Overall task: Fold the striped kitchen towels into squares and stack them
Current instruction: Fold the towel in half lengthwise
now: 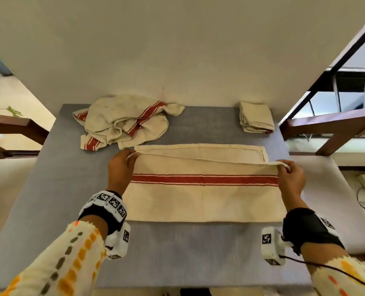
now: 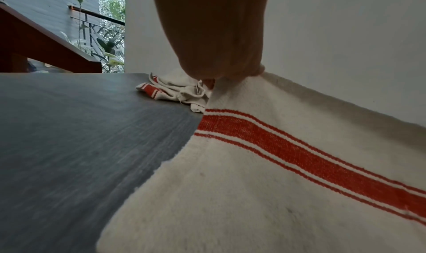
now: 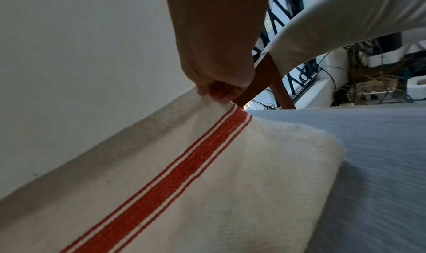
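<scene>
A cream towel with a red stripe point(image 1: 203, 189) lies across the middle of the grey table point(image 1: 49, 189), folded over on itself. My left hand point(image 1: 121, 165) pinches its upper left corner, seen close in the left wrist view as left hand point(image 2: 219, 56) on towel point(image 2: 276, 165). My right hand point(image 1: 290, 174) pinches the upper right corner, raised a little off the layer beneath; the right wrist view shows that hand point(image 3: 219, 78) gripping the towel point(image 3: 207, 184). A crumpled pile of striped towels point(image 1: 126, 122) lies at the back left. A folded stack point(image 1: 256, 117) sits at the back right.
A white wall point(image 1: 177, 50) rises right behind the table's far edge. Wooden rails point(image 1: 331, 129) flank the table on both sides, with cables on the floor at the right. Bare grey tabletop point(image 1: 188, 253) lies in front of the towel.
</scene>
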